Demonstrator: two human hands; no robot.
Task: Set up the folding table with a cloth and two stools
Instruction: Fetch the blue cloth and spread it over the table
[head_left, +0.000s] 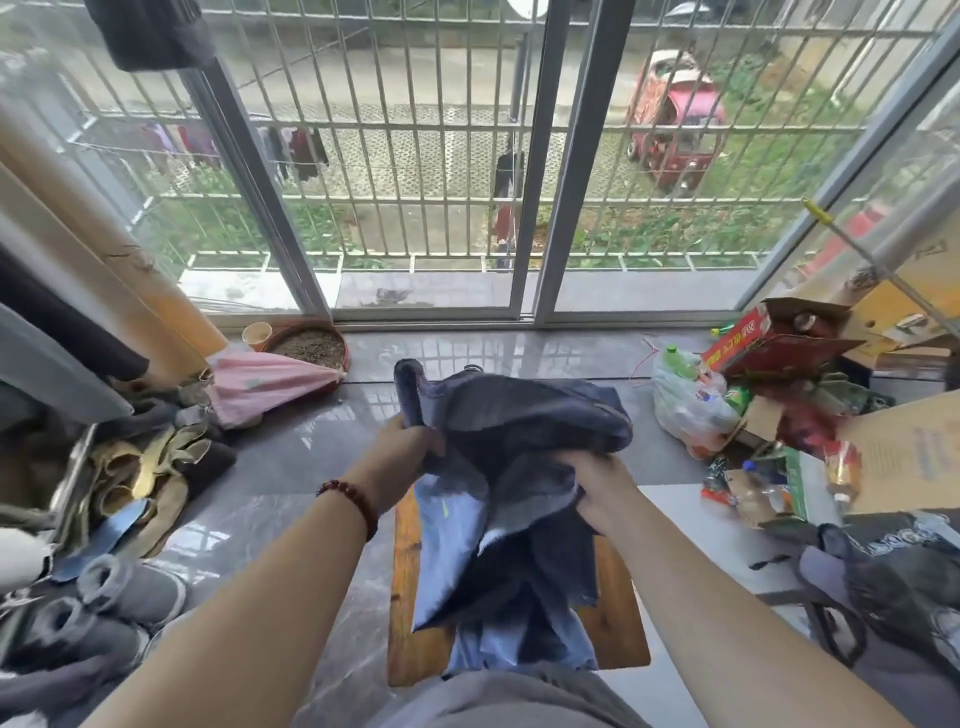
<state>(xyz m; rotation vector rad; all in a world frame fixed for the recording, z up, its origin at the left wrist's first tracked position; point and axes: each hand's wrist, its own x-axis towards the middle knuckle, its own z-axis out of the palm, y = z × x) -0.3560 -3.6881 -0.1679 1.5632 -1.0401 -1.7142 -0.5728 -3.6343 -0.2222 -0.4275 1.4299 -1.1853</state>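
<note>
1. Currently, the left hand (410, 447) grips one bunched edge of the cloth (509, 415), with its fingers curled round the fabric.
2. The right hand (602, 483) grips the opposite side, with its fingers closed into the folds.
3. The cloth is crumpled and held above the wooden table top (618, 613). Its lower end hangs over the wood; whether they touch cannot be told.
4. A pink umbrella (270, 384) lies on the floor to the left, and a plastic bag (685, 400) sits to the right.
</note>
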